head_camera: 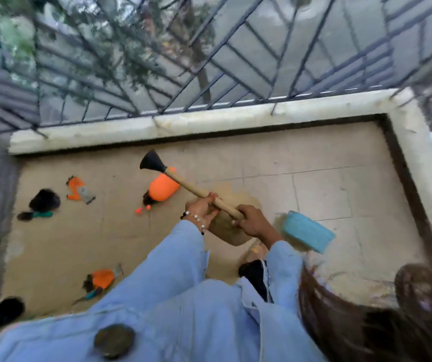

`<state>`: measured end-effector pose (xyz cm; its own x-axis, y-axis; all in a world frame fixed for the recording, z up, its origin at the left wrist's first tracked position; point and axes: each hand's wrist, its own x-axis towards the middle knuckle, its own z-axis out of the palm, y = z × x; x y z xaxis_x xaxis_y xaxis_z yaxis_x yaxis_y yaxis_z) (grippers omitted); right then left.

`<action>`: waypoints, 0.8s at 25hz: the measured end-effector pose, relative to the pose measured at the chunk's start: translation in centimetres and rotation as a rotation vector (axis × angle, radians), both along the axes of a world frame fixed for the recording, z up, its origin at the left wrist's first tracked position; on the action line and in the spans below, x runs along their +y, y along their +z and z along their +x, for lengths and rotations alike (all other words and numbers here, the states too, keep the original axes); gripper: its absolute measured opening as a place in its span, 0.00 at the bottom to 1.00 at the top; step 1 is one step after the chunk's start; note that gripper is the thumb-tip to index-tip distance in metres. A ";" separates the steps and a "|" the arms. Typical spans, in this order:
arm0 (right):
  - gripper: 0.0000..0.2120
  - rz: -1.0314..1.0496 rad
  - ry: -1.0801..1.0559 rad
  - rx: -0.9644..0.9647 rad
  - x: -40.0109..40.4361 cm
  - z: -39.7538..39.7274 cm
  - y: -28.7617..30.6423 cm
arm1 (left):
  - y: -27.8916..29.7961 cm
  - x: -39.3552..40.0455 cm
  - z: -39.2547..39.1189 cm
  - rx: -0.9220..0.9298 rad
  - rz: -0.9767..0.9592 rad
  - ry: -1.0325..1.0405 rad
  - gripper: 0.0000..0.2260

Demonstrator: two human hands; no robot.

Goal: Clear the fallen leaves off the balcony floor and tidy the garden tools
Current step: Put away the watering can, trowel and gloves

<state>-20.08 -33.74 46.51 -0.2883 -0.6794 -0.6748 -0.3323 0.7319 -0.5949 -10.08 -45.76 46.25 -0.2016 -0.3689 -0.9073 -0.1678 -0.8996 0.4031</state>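
On the balcony floor (314, 194), tiled in beige and edged by a pale curb (209, 121) under a dark metal railing (235, 61), a person in pale blue sleeves holds a broom (183, 182) with a wooden handle; left hand (201, 209), wearing a bead bracelet, has its fingers curled round the handle; right hand (254, 222) is wrapped round the handle's near end; the black bristle head points up and away toward the curb, off the floor; a brown leaf or paper piece (229, 226) lies beneath the hands, exact kind unclear; a blue dustpan (307, 231) lies just right of the right hand; an orange spray bottle (163, 188) lies on its side beyond the handle; one orange glove (79, 190) lies left of the bottle, another (102, 278) nearer the person; a small green-handled tool (36, 215) lies far left, near a dark blurred clump (44, 199).
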 end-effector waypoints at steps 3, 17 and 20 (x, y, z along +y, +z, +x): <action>0.14 -0.035 -0.170 0.035 3.6 -6.4 1.6 | 1.6 1.6 -8.4 0.026 -0.006 -0.161 0.04; 0.18 0.005 -0.869 0.209 23.4 -27.2 3.7 | 4.1 17.9 -39.2 0.140 0.188 -0.704 0.15; 0.16 0.092 -0.964 0.274 26.0 -31.2 3.2 | 3.9 20.7 -45.4 0.135 0.224 -0.842 0.13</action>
<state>-51.30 -7.74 49.72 -0.8408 -0.0235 -0.5409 0.3088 0.7998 -0.5147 -55.47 -25.07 50.11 -0.4366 0.1346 -0.8895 -0.7748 -0.5587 0.2958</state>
